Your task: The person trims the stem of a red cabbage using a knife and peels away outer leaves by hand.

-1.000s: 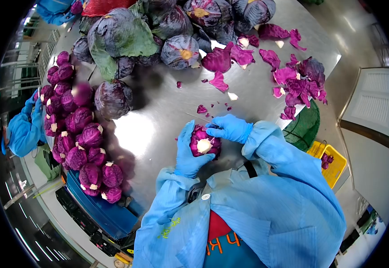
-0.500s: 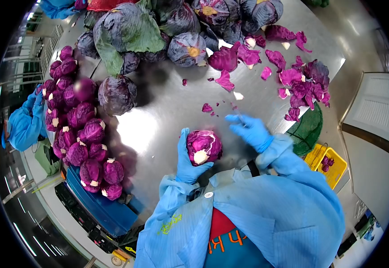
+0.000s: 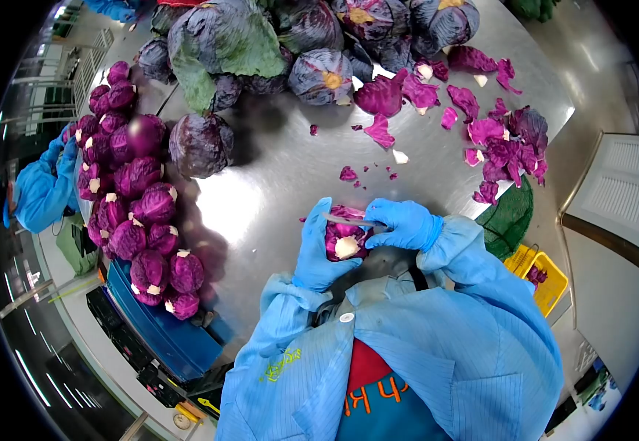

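Observation:
A trimmed purple cabbage (image 3: 344, 245), its pale cut stem facing me, rests low over the metal table in front of my body. My left hand (image 3: 316, 252), in a blue glove, is wrapped round its left side and underside. In my gloved right hand (image 3: 405, 225) is a knife (image 3: 347, 220), its thin blade lying across the top of the cabbage and pointing left. My right fingers cover the handle. Small purple leaf scraps (image 3: 348, 173) lie just beyond the hands.
Peeled purple cabbages (image 3: 138, 175) are piled along the left edge. Untrimmed dark cabbages (image 3: 322, 76) crowd the far side, and one stands alone (image 3: 201, 145). Loose leaves (image 3: 501, 143) heap at the right over a green net (image 3: 507, 213). A yellow basket (image 3: 552, 283) stands below. Another person (image 3: 39, 192) is at far left.
My right hand has moved left and brought the knife onto the top of the cabbage. My left hand still holds the cabbage. The whole view has shifted slightly.

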A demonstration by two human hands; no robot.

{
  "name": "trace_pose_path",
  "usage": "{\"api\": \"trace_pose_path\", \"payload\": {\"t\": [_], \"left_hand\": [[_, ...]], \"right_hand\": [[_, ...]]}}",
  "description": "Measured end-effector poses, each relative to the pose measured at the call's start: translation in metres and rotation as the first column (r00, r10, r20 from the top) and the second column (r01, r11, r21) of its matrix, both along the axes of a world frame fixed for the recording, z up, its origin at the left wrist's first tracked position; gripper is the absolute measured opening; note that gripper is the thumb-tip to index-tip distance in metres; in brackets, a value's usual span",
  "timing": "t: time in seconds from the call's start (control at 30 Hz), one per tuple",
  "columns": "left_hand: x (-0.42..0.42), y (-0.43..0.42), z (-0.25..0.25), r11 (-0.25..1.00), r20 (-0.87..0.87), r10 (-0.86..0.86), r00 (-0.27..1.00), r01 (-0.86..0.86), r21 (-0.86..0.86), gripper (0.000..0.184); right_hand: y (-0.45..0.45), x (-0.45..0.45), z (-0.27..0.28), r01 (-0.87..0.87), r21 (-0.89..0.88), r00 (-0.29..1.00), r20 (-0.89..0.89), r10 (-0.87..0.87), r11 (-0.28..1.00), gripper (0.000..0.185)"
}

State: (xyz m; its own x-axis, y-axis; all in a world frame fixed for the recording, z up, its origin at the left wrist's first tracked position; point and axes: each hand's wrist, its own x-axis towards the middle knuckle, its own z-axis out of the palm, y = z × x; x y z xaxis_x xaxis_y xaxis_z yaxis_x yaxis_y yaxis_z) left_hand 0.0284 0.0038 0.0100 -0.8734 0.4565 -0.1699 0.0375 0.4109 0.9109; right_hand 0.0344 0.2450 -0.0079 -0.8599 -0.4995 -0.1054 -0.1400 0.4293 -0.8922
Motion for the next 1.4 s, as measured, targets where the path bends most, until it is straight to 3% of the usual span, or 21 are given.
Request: {"api": "trace_pose_path", "payload": {"t": [0.1,0.2,0.3,0.4,0.43,0.5,0.6,0.63,0.77,0.83,0.93,0.97,1.07,1.17,1.27,1.3,1.4], "left_hand": [[0.007,0.002,-0.017,0.998,-0.012,0.035,0.999,-0.034,0.059,0.111],[0.003,0.002,-0.014,0.998,-0.124,-0.038,0.992,0.031,-0.052,0.113],[-0.001,0.003,-0.008,0.995,-0.202,-0.084,0.976,0.07,-0.077,0.112],[-0.004,0.002,-0.007,0.992,-0.161,-0.081,0.984,0.064,-0.106,0.115],[-0.003,0.002,-0.008,0.998,0.002,0.046,0.999,-0.046,0.046,0.115],[0.001,0.004,-0.012,0.904,0.367,0.211,0.906,-0.324,0.278,0.116],[0.0,0.0,-0.014,0.869,0.412,0.218,0.885,-0.368,0.33,0.117],[0.0,0.0,-0.016,0.887,0.389,0.222,0.894,-0.351,0.301,0.117],[-0.001,0.005,-0.014,0.944,0.289,0.185,0.939,-0.252,0.213,0.117],[0.001,0.008,-0.012,0.952,0.24,0.167,0.956,-0.22,0.212,0.117],[0.005,0.009,-0.013,0.985,0.089,0.157,0.984,-0.162,0.059,0.115],[0.006,0.011,-0.012,0.973,0.139,0.201,0.97,-0.214,0.087,0.113],[0.003,0.013,-0.008,0.986,0.044,0.163,0.986,-0.164,0.016,0.113],[0.005,0.014,-0.016,0.967,0.165,0.218,0.962,-0.236,0.098,0.113],[0.004,0.017,-0.008,0.974,0.12,0.22,0.968,-0.226,0.033,0.113],[0.003,0.017,-0.005,0.976,0.102,0.216,0.971,-0.218,0.011,0.113],[0.002,0.018,-0.001,0.978,0.065,0.205,0.977,-0.203,-0.038,0.113]], "right_hand": [[0.008,-0.015,0.004,-0.174,0.024,0.985,0.001,0.174,0.984,0.035],[0.009,-0.017,-0.001,-0.215,0.054,0.965,-0.145,0.221,0.975,0.033],[0.002,-0.012,0.003,-0.109,0.097,0.949,-0.287,0.132,0.989,0.024],[0.007,-0.004,0.006,-0.125,0.232,0.958,-0.225,0.178,0.965,0.02],[0.01,0.001,0.006,-0.129,0.191,0.968,-0.187,0.165,0.973,0.02],[0.022,0.018,0.005,-0.129,0.108,0.985,-0.105,0.14,0.986,0.02],[0.048,0.038,-0.007,0.099,-0.057,0.986,0.141,-0.09,0.993,0.022],[0.056,0.039,-0.006,0.202,0.0,0.93,0.315,-0.192,0.979,0.028],[0.023,0.031,0.002,0.362,-0.048,0.907,0.246,-0.34,0.931,0.051],[-0.004,0.023,0.014,0.364,-0.098,0.923,0.173,-0.344,0.926,0.046],[-0.034,0.03,0.014,0.422,-0.1,0.906,0.028,-0.422,0.901,0.039],[-0.04,0.035,0.013,0.453,-0.086,0.889,-0.029,-0.457,0.887,0.037],[-0.043,0.043,0.019,0.472,0.044,0.881,-0.012,-0.472,0.88,0.035],[-0.041,0.046,0.012,0.427,0.167,0.894,0.066,-0.442,0.889,0.038],[-0.043,0.04,0.019,0.582,-0.071,0.807,0.166,-0.566,0.81,0.039],[-0.041,0.039,0.015,0.569,-0.024,0.817,0.121,-0.563,0.822,0.037],[-0.037,0.037,0.013,0.532,-0.044,0.832,0.213,-0.512,0.846,0.034]]}}
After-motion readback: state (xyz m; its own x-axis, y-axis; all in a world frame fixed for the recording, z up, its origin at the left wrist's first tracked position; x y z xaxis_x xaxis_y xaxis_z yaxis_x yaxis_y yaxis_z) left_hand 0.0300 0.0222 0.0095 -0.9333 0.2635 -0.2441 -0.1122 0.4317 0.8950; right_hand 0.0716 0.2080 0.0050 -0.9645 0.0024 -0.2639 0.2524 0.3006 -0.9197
